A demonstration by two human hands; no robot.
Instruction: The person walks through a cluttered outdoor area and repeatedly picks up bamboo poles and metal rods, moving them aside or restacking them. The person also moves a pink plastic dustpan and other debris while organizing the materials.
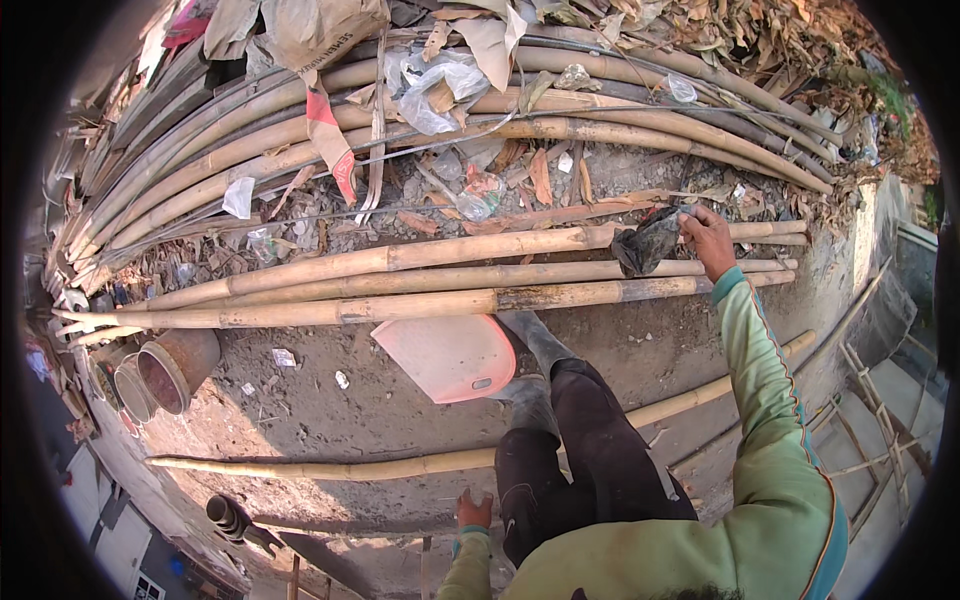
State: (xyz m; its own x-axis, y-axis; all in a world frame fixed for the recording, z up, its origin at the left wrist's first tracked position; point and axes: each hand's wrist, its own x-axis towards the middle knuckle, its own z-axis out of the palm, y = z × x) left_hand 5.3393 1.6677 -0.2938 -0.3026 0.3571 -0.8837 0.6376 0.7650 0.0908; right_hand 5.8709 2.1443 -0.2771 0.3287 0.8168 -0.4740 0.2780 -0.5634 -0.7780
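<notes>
My right hand (708,242) is stretched far forward on the right, closed on a crumpled black plastic bag (645,243). The bag hangs over three long bamboo poles (440,302) lying side by side. Whether it touches them, I cannot tell. Low in the picture, my left hand (474,510) hangs beside my leg, its fingers loosely bent and a little apart, with nothing seen in it. By my boots lies a pale pink dustpan (450,355), one edge against the nearest pole.
Behind the poles is rubble with scraps, a clear plastic bag (435,88) and a torn paper sack (320,35). More bamboo (590,130) is stacked beyond. Buckets (180,368) stand at left. A single bamboo pole (400,467) crosses the ground near my legs.
</notes>
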